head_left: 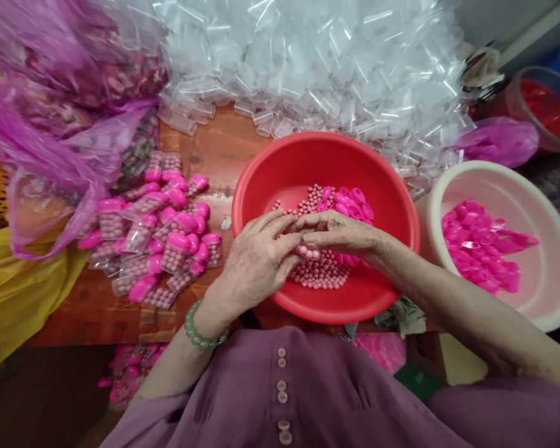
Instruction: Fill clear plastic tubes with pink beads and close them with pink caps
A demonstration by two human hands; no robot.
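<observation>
Both my hands meet over the red basin (324,306). My left hand (256,255) is closed round a small clear container of pink beads (308,252), of which only one end shows. Coming in from the right, my right hand (340,233) is closed against the same container, its thumb and fingers meeting the left fingertips. Its inner fingers are hidden. Under the hands, loose pink beads (324,274) lie on the basin floor. Bright pink caps (354,204) are heaped beside them on the basin's right side.
Capped bead-filled containers (161,233) are piled at left on the wooden table (205,149). Clear empty containers (308,68) form a large heap behind the basin. A white basin (546,249) at right holds more pink caps (480,249). Purple plastic bags (65,162) crowd the far left.
</observation>
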